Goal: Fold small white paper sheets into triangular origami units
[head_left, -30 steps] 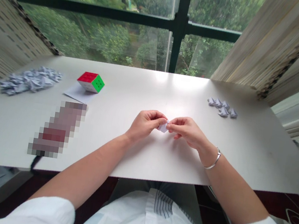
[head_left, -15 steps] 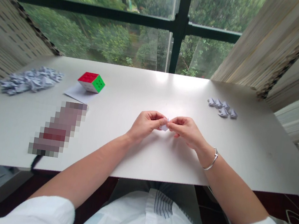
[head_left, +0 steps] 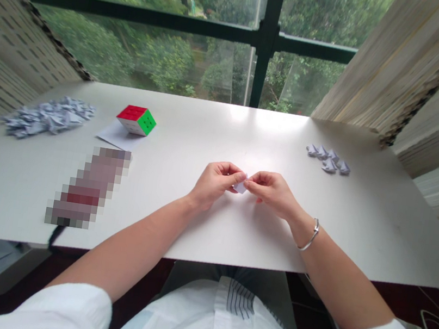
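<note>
A small white piece of folded paper (head_left: 240, 186) is pinched between my two hands above the middle of the desk. My left hand (head_left: 217, 182) grips its left side with thumb and fingers. From the other side, my right hand (head_left: 271, 190) pinches the paper's upper right edge, its fingers curled. Much of the paper is hidden behind the fingertips. To the right lie several folded paper pieces (head_left: 329, 165) in two short rows. A larger heap of folded paper pieces (head_left: 51, 116) lies at the far left.
A puzzle cube (head_left: 137, 121) rests on white paper sheets (head_left: 114, 134) at the back left. In front of it lies a blurred-out flat object (head_left: 87, 189) with a black strap. The white desk (head_left: 379, 227) meets a window, with curtains on both sides.
Both hands keep their pinch on the paper with barely any shift in the fingers. The whole view has moved slightly.
</note>
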Available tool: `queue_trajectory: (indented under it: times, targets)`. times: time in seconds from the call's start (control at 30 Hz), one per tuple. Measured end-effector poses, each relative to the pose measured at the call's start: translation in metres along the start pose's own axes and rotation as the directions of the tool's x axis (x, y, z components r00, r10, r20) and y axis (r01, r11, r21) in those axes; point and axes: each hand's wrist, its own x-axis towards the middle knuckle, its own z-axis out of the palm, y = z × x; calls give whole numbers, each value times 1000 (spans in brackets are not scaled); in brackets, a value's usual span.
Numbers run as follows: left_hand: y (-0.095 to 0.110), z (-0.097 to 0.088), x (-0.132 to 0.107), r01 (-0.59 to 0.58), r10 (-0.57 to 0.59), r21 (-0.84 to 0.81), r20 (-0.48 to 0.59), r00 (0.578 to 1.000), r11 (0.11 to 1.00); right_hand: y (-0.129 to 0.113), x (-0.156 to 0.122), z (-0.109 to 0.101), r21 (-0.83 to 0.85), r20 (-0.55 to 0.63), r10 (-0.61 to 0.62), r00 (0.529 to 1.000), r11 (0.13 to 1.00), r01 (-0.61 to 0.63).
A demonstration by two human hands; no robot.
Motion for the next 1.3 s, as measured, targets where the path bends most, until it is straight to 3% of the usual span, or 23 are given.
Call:
queue_trajectory:
  times: [0.17, 0.37, 1.1, 1.3]
  targets:
    - [0, 1, -1, 21, -21, -3, -9, 1000, 1000, 0, -1, 1, -36, 22, -19, 1000, 999, 20]
    - [-3, -2, 2, -30, 30, 29, -28, 999, 999, 0, -1, 4, -44, -32, -44, 998, 998, 43]
    - [0, 0, 0, -19, 20, 36, -19, 1000, 999, 7, 3, 7, 60, -36, -1, 999, 998, 3]
    - [-3, -1, 0, -35, 36, 59, -20, 999, 998, 8, 3, 4, -33, -64, -56, 996, 998, 54]
